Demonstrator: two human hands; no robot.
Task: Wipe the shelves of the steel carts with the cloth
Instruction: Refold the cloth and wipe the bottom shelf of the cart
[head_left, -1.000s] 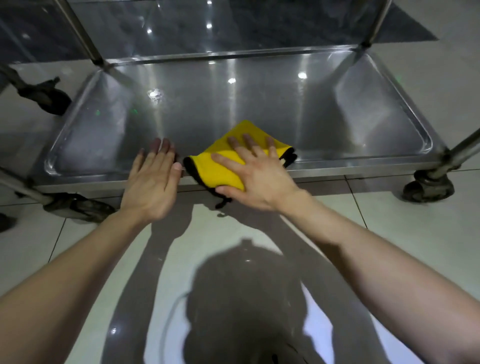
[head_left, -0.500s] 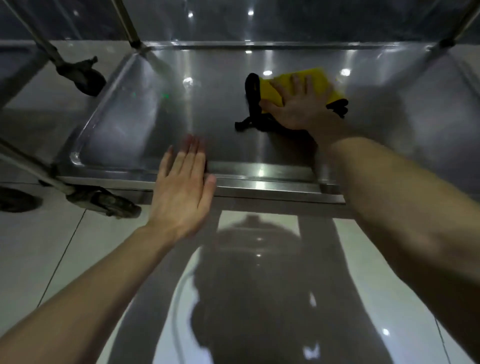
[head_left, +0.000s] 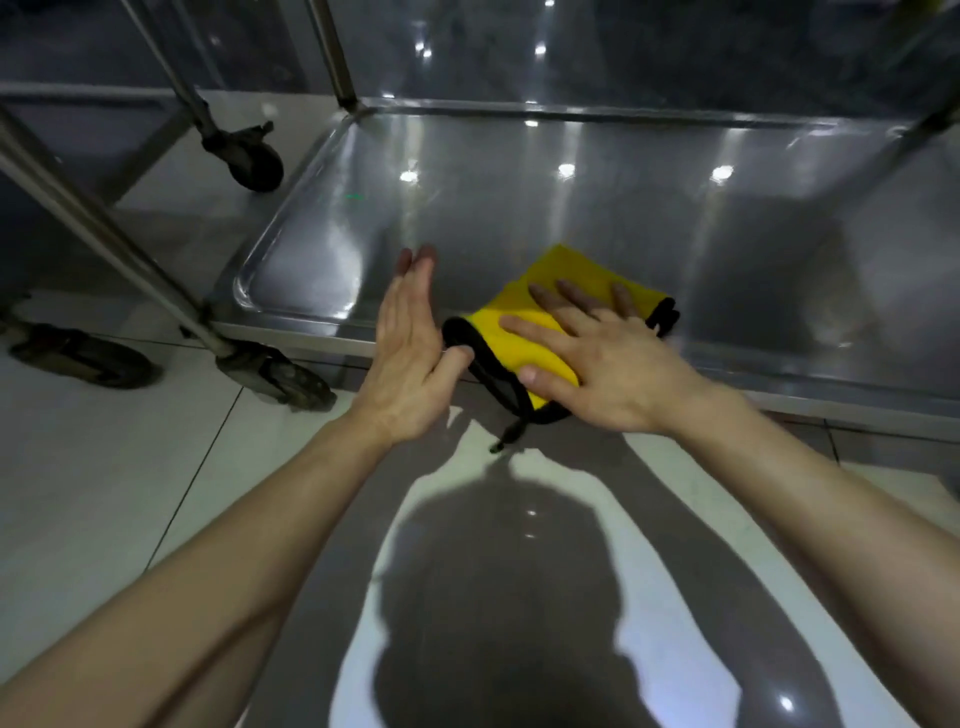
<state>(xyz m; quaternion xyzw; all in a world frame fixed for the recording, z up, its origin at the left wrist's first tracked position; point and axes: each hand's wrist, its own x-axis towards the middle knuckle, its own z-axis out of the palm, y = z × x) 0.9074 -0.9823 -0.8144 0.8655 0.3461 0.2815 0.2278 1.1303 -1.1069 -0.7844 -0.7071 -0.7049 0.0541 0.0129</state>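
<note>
One yellow cloth (head_left: 540, 293), black-edged, folded, at 6 o'clock edge of one steel shelf (head_left: 571, 208), near corner hanging over front rim. Right hand (head_left: 602, 366) flat on cloth, fingers spread and straight, pressing, not grasping. Left hand (head_left: 410, 353) at cloth's 9 o'clock, turned on edge, fingers straight, released; thumb at cloth's black border, contact unclear. Three casters in view: one (head_left: 252, 158) at shelf's 10 o'clock, two (head_left: 288, 384) (head_left: 83, 358) at 8 o'clock, on tiled floor (head_left: 130, 441).
</note>
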